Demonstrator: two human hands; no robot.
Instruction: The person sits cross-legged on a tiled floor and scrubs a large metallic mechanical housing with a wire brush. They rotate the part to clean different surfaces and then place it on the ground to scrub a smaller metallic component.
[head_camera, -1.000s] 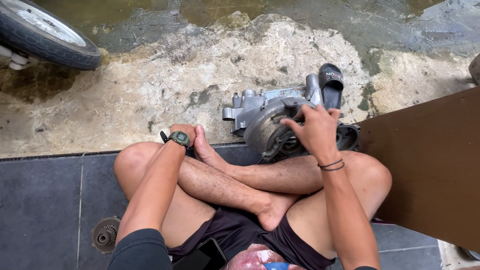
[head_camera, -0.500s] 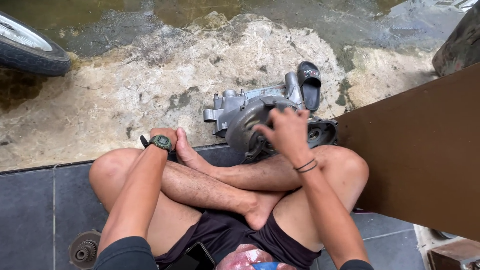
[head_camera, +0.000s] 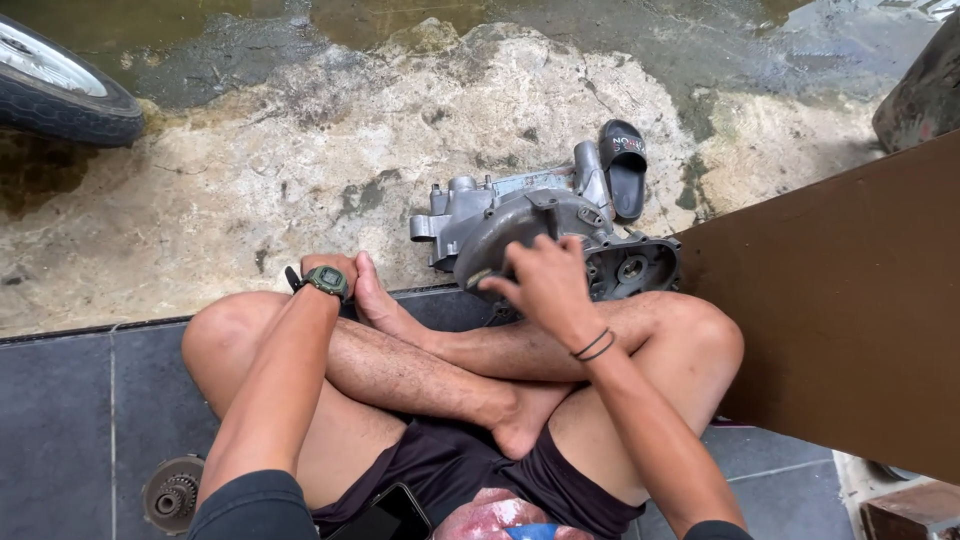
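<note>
I sit cross-legged on dark floor tiles. A grey metal engine casing lies on the rough concrete just past my shins. My right hand rests on its rounded cover, fingers curled over the near edge, gripping it. My left hand, with a green watch on the wrist, is bent down past my left knee beside my foot; its fingers are hidden, so I cannot tell what it holds.
A black sandal lies beyond the casing. A tyre sits at the top left, and a brown board stands at the right. A small geared part lies on the tiles by my left hip. A phone rests in my lap.
The view has swung a little, so the tyre shows more. My right hand has slid lower on the casing's cover. My left hand stays by my foot.
</note>
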